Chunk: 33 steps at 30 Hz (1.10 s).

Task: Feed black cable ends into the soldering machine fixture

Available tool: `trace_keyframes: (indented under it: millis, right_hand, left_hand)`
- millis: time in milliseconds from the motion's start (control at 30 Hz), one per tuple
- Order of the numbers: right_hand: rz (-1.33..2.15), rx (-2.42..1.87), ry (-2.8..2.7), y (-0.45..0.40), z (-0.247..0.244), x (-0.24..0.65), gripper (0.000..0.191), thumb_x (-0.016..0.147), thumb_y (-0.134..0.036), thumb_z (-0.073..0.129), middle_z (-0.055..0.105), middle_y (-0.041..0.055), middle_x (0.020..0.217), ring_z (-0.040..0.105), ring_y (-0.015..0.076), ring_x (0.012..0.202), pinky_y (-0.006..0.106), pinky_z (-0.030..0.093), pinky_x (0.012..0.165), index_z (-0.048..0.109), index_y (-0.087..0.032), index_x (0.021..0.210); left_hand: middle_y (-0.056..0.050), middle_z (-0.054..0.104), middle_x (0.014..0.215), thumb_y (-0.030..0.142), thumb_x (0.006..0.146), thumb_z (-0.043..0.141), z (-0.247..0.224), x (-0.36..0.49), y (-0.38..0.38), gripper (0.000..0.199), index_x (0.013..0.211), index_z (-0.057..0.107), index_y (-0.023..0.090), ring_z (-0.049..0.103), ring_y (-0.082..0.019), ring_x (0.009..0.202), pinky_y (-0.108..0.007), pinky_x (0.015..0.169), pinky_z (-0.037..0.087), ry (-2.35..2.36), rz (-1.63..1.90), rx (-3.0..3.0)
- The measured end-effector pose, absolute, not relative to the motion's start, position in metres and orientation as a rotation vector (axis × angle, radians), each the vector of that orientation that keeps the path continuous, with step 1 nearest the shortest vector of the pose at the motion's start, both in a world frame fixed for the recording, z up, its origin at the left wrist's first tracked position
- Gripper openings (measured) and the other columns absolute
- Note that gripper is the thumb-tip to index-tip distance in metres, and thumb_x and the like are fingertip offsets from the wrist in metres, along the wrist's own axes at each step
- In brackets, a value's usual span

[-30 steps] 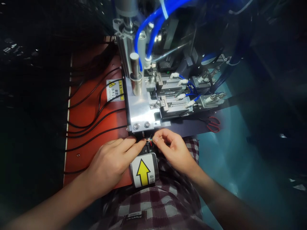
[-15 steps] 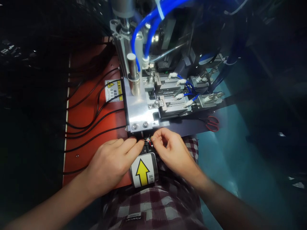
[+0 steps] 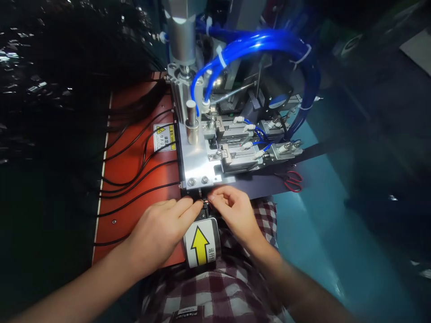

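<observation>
My left hand (image 3: 158,231) lies over the edge of the red machine top, fingers pressed together, fingertips at a narrow black fixture (image 3: 203,212). Opposite it, my right hand (image 3: 234,208) is closed in a pinch, thumb and forefinger against a small wired part (image 3: 206,202) at the front of the machine. Only a speck of red and a pale bit of that part show between the fingertips. What my left fingers hold, if anything, is hidden. Just below the fingertips is a white plate with a yellow arrow (image 3: 201,244).
A metal press block (image 3: 195,163) with a vertical cylinder (image 3: 182,40) stands right ahead. Pneumatic slides (image 3: 237,154) and looped blue hoses (image 3: 266,40) are at the right. Red-handled scissors (image 3: 292,181) lie beyond my right hand. Black cables (image 3: 138,208) cross the red top (image 3: 141,242).
My right fingertips have moved slightly left, closer to my left fingertips, and cover more of the small wired part. The head view has shifted, showing more of the hoses.
</observation>
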State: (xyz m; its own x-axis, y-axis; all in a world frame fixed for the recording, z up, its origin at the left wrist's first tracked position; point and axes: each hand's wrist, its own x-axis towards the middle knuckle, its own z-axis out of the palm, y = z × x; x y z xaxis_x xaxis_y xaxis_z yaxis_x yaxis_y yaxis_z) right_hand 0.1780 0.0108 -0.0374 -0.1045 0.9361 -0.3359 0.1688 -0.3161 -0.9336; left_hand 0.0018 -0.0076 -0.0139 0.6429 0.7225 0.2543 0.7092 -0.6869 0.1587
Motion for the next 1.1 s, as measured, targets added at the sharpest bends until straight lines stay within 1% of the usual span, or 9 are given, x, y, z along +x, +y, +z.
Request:
trace_keyframes:
  millis: [133,233,367,533,600,833,1000,1033,1100]
  right_hand:
    - [1.094,-1.470,-1.532,0.002,-0.037,0.177,0.013,0.084,-0.025,0.053,0.052,0.0007,0.067,0.047,0.0142,0.061,0.027,0.039,0.060,0.057,-0.019,0.074]
    - [1.010,-1.501,-1.649,-0.002,-0.037,0.180,0.015,0.087,-0.025,0.050,0.054,0.0025,0.072,0.050,0.0155,0.066,0.028,0.040,0.065,0.056,-0.019,0.074]
    - [1.212,-1.558,-1.515,-0.001,-0.038,0.182,0.019,0.088,-0.030,0.049,0.053,0.0003,0.067,0.048,0.0138,0.060,0.026,0.039,0.058,0.054,-0.019,0.073]
    - [1.677,-1.512,-1.155,0.008,-0.040,0.184,0.023,0.081,-0.037,0.056,0.045,-0.0045,0.055,0.039,0.0098,0.047,0.023,0.031,0.046,0.051,-0.017,0.071]
    - [1.729,-1.509,-1.063,0.008,-0.041,0.185,0.025,0.079,-0.039,0.057,0.043,-0.0059,0.052,0.037,0.0088,0.044,0.022,0.029,0.044,0.051,-0.017,0.071]
    - [1.466,-1.576,-1.301,-0.014,-0.033,0.182,0.022,0.082,-0.037,0.056,0.050,-0.0017,0.062,0.042,0.0103,0.053,0.023,0.033,0.049,0.057,-0.016,0.074]
    - [0.934,-1.643,-1.718,-0.010,-0.020,0.180,0.017,0.083,-0.024,0.052,0.054,-0.0005,0.064,0.047,0.0130,0.060,0.027,0.034,0.060,0.056,-0.018,0.068]
    - [0.939,-1.625,-1.722,-0.007,-0.021,0.181,0.016,0.082,-0.023,0.052,0.054,-0.0004,0.064,0.046,0.0130,0.060,0.027,0.034,0.059,0.056,-0.018,0.067]
    - [1.157,-1.581,-1.584,-0.001,-0.028,0.183,0.016,0.080,-0.025,0.053,0.051,-0.0011,0.061,0.044,0.0120,0.056,0.026,0.033,0.055,0.054,-0.018,0.067]
  left_hand:
    - [-0.009,0.066,0.082,0.009,0.089,0.034,-0.012,0.002,-0.008,0.029,0.104,0.059,0.009,0.061,-0.019,0.063,-0.029,0.051,0.049,1.207,0.459,2.813]
    - [-0.009,0.066,0.082,0.008,0.088,0.033,-0.010,0.002,-0.007,0.031,0.105,0.059,0.009,0.060,-0.019,0.061,-0.029,0.050,0.048,1.190,0.421,2.798]
    - [-0.006,0.064,0.076,0.004,0.085,0.033,-0.007,0.002,-0.005,0.032,0.102,0.059,0.009,0.057,-0.017,0.056,-0.028,0.048,0.046,1.170,0.380,2.772]
    - [-0.005,0.063,0.075,0.003,0.085,0.037,-0.006,0.003,-0.003,0.028,0.101,0.059,0.011,0.058,-0.018,0.058,-0.028,0.049,0.045,1.178,0.384,2.738]
    - [-0.004,0.064,0.076,0.004,0.085,0.039,-0.006,0.003,-0.003,0.027,0.102,0.059,0.012,0.059,-0.018,0.059,-0.029,0.050,0.046,1.184,0.362,2.708]
    - [-0.005,0.063,0.079,0.006,0.085,0.045,-0.006,0.001,-0.005,0.024,0.104,0.057,0.012,0.060,-0.020,0.061,-0.032,0.051,0.048,1.188,0.341,2.648]
    - [-0.005,0.064,0.078,0.001,0.082,0.044,-0.007,0.000,-0.007,0.029,0.106,0.056,0.011,0.061,-0.020,0.062,-0.032,0.053,0.051,1.194,0.342,2.661]
    - [-0.005,0.064,0.078,0.000,0.081,0.044,-0.007,0.000,-0.007,0.030,0.106,0.056,0.011,0.061,-0.020,0.062,-0.032,0.052,0.052,1.195,0.332,2.665]
    - [-0.005,0.064,0.079,-0.001,0.080,0.043,-0.007,0.000,-0.007,0.032,0.107,0.056,0.011,0.061,-0.020,0.062,-0.032,0.052,0.052,1.208,0.310,2.676]
